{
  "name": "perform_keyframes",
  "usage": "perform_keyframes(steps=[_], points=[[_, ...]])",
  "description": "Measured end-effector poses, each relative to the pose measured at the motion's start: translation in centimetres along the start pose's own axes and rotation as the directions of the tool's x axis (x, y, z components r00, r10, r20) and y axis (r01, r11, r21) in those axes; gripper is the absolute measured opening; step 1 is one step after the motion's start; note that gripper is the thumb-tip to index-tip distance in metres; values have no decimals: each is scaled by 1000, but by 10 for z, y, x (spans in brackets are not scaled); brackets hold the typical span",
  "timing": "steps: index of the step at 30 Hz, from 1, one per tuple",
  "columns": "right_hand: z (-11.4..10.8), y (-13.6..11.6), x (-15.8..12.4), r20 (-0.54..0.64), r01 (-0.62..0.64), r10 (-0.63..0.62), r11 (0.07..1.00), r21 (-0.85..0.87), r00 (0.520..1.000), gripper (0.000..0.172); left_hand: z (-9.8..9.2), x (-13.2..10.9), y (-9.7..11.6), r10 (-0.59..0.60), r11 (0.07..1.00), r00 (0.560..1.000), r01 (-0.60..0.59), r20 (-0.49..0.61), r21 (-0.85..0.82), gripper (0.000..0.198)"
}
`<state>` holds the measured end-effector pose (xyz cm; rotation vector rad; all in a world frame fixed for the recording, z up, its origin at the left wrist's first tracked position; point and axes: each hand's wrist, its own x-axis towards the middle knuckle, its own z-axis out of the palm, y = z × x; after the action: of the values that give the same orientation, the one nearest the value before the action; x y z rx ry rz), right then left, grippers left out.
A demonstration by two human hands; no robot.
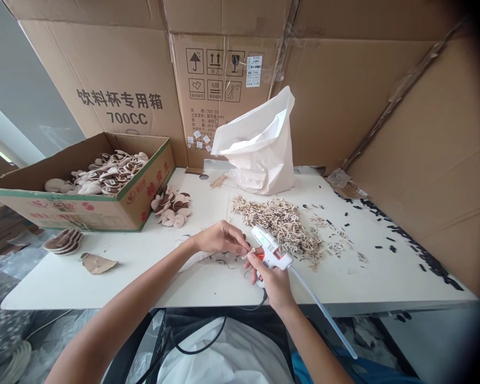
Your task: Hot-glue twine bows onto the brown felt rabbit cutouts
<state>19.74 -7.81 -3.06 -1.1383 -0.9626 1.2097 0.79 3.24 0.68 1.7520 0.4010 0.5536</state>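
Note:
My right hand is wrapped round a white hot glue gun, whose orange front part points left. A long translucent glue stick sticks out of its back end. Close to the nozzle, my left hand pinches a small pale looped piece, too small to make out fully. The right thumb and fingertip are also near this piece. Just beyond both hands lies a heap of small pale wooden-looking pieces.
An open carton of round pale and brown pieces stands at the left, with a small pile beside it. A white bag stands at the back. Black bits lie scattered at right. Cardboard walls enclose the table. A cord hangs in front.

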Motion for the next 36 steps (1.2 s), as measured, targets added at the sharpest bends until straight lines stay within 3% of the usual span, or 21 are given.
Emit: perform_keyframes(steps=[7,21,30,33,36], points=[[-5,9,4,10,-1,1,1000,-9,1000,39,2,-2,-3,-79,992,996,83,43,-90,30],[-5,8,4,25,-3,3,1000,8,1000,40,3,-1,2,-20,996,1000,18,16,87,23],[-5,8,4,27,-2,1,1000,18,1000,38,-24,-11,-3,-60,997,991,54,-122,-53,24],[-3,6,4,23,-6,6,1000,21,1000,38,-33,-14,-2,-78,996,992,74,-98,-39,14],[-2,4,3,26,-2,1,1000,18,1000,38,-34,-13,-2,-52,997,997,55,-64,52,30]])
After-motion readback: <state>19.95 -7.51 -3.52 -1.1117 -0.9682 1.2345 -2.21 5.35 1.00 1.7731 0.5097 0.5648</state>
